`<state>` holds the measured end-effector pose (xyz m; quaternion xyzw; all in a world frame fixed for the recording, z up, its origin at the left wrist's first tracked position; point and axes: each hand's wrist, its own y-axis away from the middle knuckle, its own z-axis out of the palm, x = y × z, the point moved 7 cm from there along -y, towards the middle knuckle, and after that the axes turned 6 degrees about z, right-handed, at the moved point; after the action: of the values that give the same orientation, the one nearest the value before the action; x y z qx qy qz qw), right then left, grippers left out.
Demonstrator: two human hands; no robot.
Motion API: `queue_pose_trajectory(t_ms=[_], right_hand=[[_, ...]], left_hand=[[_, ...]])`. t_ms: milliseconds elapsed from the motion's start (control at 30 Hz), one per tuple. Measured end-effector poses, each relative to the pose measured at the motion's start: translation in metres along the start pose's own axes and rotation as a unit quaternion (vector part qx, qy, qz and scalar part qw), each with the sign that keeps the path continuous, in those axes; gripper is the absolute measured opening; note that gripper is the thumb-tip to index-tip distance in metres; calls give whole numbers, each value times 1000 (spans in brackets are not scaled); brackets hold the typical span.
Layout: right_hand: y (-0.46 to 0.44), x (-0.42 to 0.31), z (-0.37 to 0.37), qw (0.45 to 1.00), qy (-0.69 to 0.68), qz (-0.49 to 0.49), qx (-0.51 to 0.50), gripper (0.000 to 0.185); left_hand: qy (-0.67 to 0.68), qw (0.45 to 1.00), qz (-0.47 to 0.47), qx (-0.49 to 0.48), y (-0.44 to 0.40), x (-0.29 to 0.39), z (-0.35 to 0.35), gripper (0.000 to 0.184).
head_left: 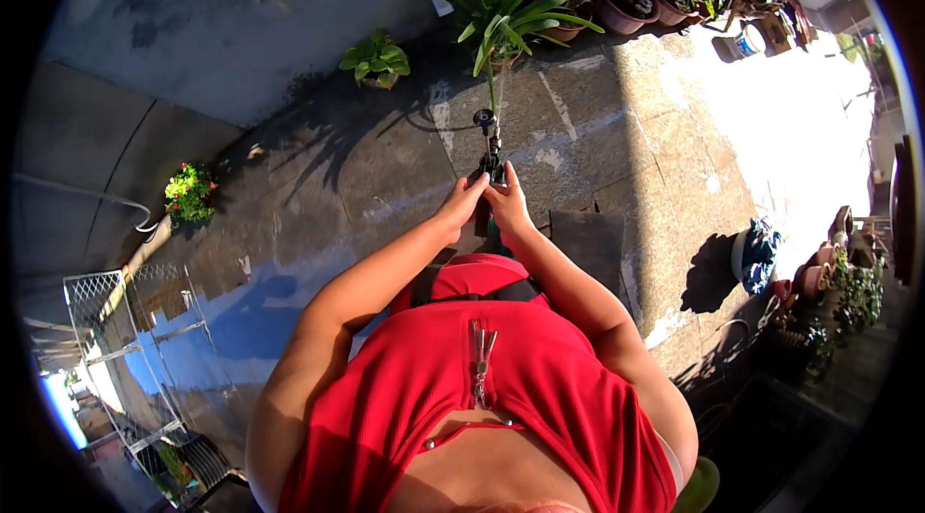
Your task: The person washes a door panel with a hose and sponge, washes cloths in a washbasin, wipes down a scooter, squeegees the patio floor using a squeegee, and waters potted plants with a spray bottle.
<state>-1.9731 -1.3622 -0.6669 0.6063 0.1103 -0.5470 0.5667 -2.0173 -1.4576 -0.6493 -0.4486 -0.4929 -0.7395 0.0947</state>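
Both of my hands are out in front of my waist, close together around a slim black tool that looks like a spray nozzle (pixel 491 149). My left hand (pixel 461 202) grips it from the left. From the right, my right hand (pixel 509 205) closes on it, with its fingers pointing forward. A round black knob tops the nozzle, and the grip is partly hidden behind my hands. Something green shows below my right wrist. Just beyond the nozzle's tip stands a long-leaved potted plant (pixel 506 17).
A small leafy plant (pixel 376 58) sits against the wall, and a flowering plant (pixel 190 193) is at the left. Several pots (pixel 626 17) line the back right. A blue-and-white pot (pixel 754 258) stands on the right. A wire mesh gate (pixel 125 320) is at the lower left.
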Motion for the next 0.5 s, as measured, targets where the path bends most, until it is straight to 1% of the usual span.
queue_pose_trajectory(t_ms=[100,200,233,333,367,467,500], right_hand=[[-9,4,3,1000,-19,-6,-25,83],[-8,-7,12,997,18,-35,-71,84],[-9,-15,14,990,110,-58,-66,86],[-4,-31,20,957,265,-90,-75,87],[-7,-28,22,942,307,-106,-88,90],[-6,-27,28,928,322,-132,-137,93],[-11,-26,28,916,355,-116,-145,96]], left_hand=[[44,997,43,40,-6,1,-6,40],[99,993,67,26,-5,9,-7,34],[124,990,68,21,-8,8,-9,27],[183,982,17,-41,-13,-1,-13,23],[177,983,25,-30,-13,0,-16,20],[174,983,54,22,-6,3,-25,23],[171,983,71,-4,-7,3,-27,27]])
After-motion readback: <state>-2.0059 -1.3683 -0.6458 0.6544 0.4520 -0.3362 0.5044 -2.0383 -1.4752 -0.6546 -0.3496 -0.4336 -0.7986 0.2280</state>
